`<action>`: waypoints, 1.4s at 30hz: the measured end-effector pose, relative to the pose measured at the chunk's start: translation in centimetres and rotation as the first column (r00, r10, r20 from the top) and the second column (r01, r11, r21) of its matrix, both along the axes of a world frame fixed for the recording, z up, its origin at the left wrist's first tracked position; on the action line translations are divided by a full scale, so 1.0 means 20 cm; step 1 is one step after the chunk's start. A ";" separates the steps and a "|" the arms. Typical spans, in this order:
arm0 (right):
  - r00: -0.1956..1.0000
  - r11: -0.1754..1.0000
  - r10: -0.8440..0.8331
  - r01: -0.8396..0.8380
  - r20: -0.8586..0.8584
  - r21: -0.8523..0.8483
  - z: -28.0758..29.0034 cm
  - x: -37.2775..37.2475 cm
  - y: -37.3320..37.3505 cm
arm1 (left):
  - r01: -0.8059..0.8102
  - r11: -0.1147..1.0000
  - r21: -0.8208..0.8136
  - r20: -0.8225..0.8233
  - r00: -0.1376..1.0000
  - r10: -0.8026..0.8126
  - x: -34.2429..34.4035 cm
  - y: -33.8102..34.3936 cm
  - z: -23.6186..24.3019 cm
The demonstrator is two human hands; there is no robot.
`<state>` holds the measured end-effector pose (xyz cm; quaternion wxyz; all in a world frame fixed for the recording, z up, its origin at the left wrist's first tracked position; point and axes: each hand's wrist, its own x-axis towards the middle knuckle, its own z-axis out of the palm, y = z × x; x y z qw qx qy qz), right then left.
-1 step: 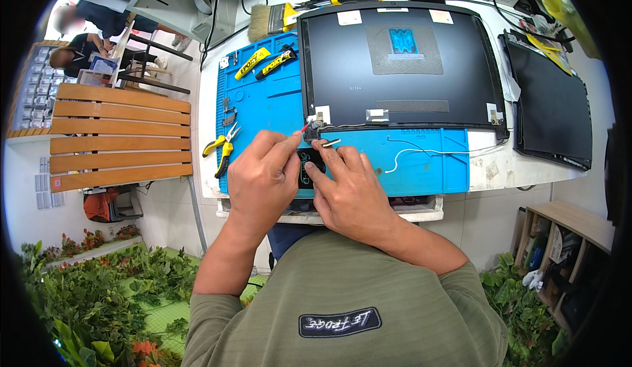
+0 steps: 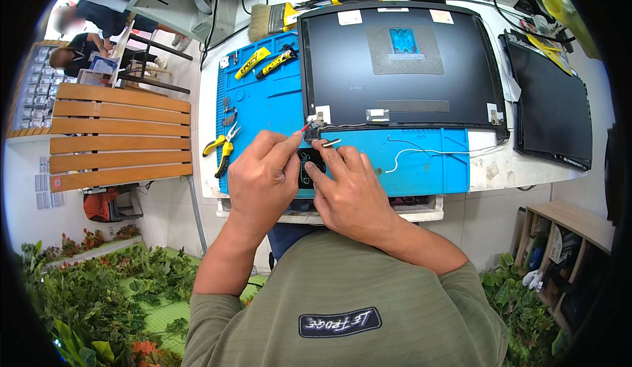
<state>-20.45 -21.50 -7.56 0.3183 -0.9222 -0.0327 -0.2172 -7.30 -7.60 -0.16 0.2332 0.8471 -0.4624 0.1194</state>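
Left hand (image 2: 263,179) pinching a thin red wire (image 2: 303,128). Right hand (image 2: 349,192) pinching a small silver hinge (image 2: 331,142). Both just below the black laptop lid's (image 2: 401,64) near left corner, over the blue mat (image 2: 263,104) on the counter (image 2: 490,169).

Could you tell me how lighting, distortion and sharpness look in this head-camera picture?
Head view: even daylight, no harsh glare on the black laptop lid panel; fisheye bending curves the blue silicone work mat and wooden slatted bench; dark vignette rings the rim; left hand and right hand sharp.
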 end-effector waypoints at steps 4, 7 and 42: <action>1.000 1.000 -0.002 0.002 -0.001 0.002 0.00 0.00 0.00 | 0.023 0.999 0.024 -0.014 1.000 -0.023 0.01 0.03 -0.03; 1.000 1.000 -0.006 0.006 0.003 0.001 0.00 0.00 0.00 | 0.012 1.000 0.001 -0.042 0.999 -0.012 0.00 0.03 -0.04; 1.000 1.000 0.006 -0.006 0.000 0.007 0.00 0.00 0.00 | -0.100 0.993 0.068 -0.436 0.892 0.119 0.21 0.00 -0.01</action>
